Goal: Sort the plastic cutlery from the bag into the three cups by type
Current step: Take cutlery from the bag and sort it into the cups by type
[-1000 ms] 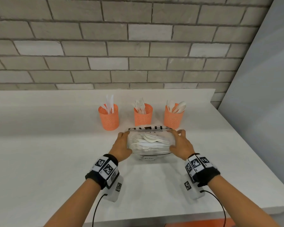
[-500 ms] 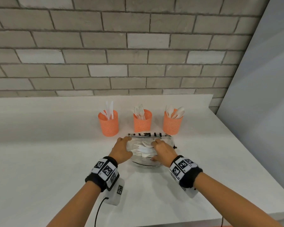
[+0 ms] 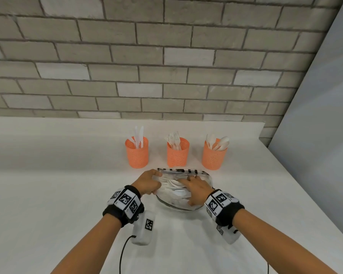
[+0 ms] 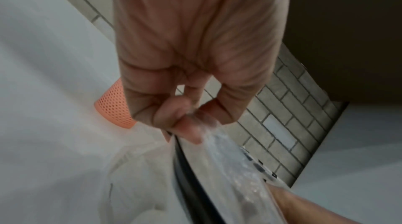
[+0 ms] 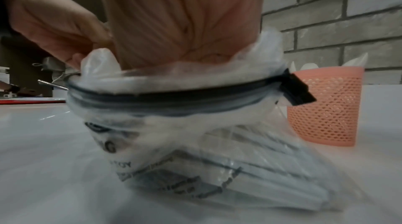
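A clear zip bag (image 3: 186, 203) of white plastic cutlery lies on the counter in front of three orange mesh cups. The left cup (image 3: 136, 155) holds knives, the middle cup (image 3: 178, 155) forks, the right cup (image 3: 214, 157) spoons. My left hand (image 3: 155, 179) pinches the bag's left rim, and the left wrist view shows the plastic (image 4: 239, 176) caught between thumb and fingers (image 4: 185, 124). My right hand (image 3: 186, 189) is inside the bag's mouth, its fingers stretched over the cutlery. In the right wrist view the bag (image 5: 195, 141) hides those fingers.
The white counter (image 3: 67, 194) runs back to a brick wall (image 3: 166, 76). A grey wall (image 3: 325, 115) stands at the right, just past the counter's right edge (image 3: 297, 186). The bag's black zip slider (image 5: 295, 90) sits near the spoon cup (image 5: 322, 107).
My right hand left the bag's right side and went into its mouth. The left hand kept its hold on the left rim. The cups have not moved.
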Demonstrator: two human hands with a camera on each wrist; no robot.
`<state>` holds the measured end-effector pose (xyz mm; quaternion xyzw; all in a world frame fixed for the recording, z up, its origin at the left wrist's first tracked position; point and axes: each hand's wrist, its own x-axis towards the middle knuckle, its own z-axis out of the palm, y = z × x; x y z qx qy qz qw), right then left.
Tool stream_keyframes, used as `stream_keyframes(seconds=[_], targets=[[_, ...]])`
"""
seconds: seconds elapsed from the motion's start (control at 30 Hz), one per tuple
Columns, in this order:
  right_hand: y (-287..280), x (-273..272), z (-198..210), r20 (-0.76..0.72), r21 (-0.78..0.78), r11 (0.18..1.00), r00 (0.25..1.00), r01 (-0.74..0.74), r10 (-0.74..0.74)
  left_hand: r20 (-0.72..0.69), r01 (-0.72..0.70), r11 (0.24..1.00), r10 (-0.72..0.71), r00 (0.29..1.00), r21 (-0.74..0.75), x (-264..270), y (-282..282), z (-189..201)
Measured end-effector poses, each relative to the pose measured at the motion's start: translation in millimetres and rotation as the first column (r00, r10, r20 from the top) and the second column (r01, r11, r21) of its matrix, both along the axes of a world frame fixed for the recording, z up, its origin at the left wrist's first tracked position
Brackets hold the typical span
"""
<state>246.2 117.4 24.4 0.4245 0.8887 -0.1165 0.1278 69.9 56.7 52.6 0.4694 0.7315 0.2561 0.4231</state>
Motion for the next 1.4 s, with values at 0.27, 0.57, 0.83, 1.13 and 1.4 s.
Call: stream_keyframes(seconds=[0.27,0.57,0.83,1.13,1.4], targets=[[10.5,-7.0,3.1,-0.085,-0.027,0.997,0.993,0.077,-0.08,0.009,0.025,0.998,-0.025,1.0,0.05,-4.5,-10.4,-1.7],[9.2,-6.5,-9.4,-0.165,-0.055,0.997,0.984,0.056,-0.064,0.014,0.008,0.994,-0.01,1.0,0.112,-9.0,-18.5,-16.3],[13.0,-3.3,-8.1,-0.219,-0.138,0.988,0.971,0.064,-0.093,0.03,-0.004,0.989,0.0,1.0,0.151,-14.6,-25.1,-20.4],[7.4,-4.6,-14.9,-0.242,-0.119,0.992,0.967,0.049,-0.077,0.026,-0.038,0.977,0.034,0.999,0.208,-11.5,-26.8,-26.7],[8.0,-4.7,-11.0,-0.383,-0.078,0.997,0.922,0.023,-0.051,0.014,-0.032,0.977,0.03,0.999,0.209,-13.1,-28.1,-26.9]])
